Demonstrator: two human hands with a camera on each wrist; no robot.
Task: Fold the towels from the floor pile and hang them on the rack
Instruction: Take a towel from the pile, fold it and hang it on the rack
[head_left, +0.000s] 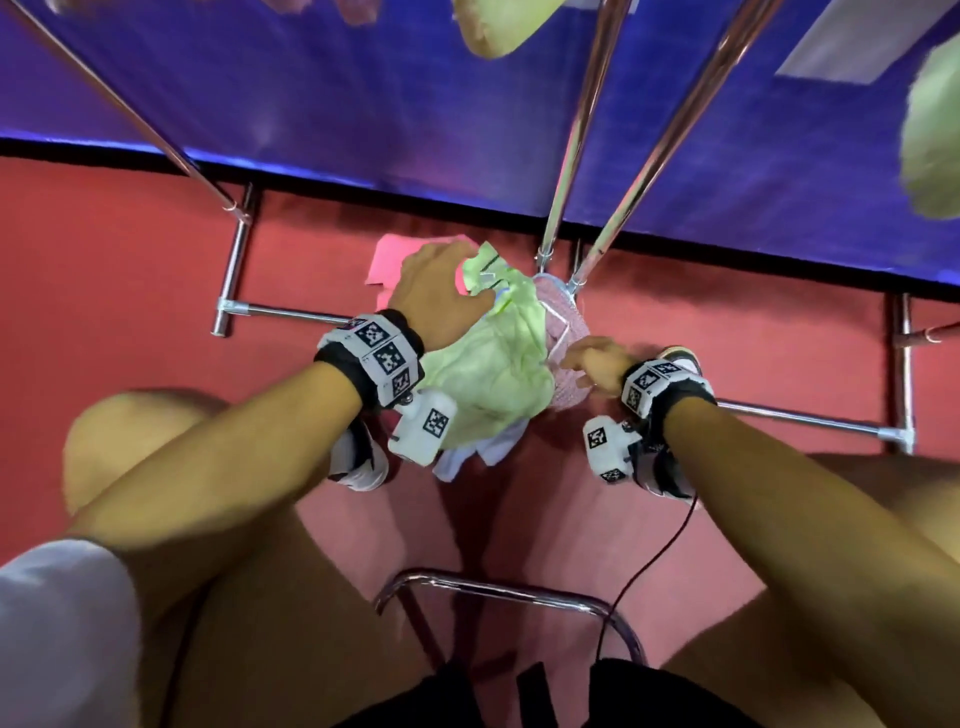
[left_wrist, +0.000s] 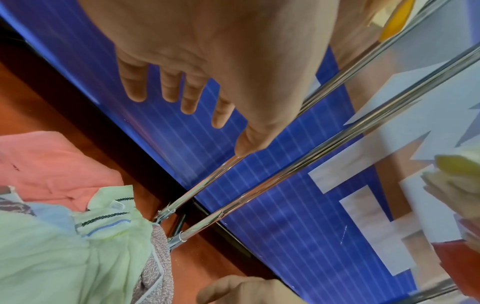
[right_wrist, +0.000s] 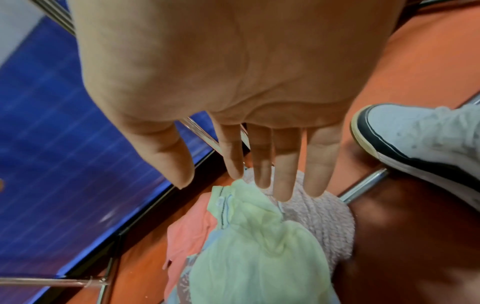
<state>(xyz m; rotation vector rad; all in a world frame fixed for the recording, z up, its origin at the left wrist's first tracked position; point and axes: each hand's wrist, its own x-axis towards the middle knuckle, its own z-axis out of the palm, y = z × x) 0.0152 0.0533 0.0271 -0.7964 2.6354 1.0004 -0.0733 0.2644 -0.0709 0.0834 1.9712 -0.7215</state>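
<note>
Head view: left hand (head_left: 441, 296) and right hand (head_left: 597, 364) over the floor towel pile (head_left: 493, 364) beside the rack (head_left: 571, 156). Wrist views alone show both hands' fingers (right_wrist: 283, 164) spread, holding nothing.

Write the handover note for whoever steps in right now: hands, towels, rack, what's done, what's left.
Left hand: open, fingers spread, over the floor pile, holding nothing.
Right hand: open, fingers straight, at the pile's right edge, holding nothing.
Pile: green towel on top, pink towel behind it, knitted pink towel to the right, all unfolded by the rack's foot.
Done: green cloths seem to hang above.
Left: pick up, fold and hang each piled towel.
</note>
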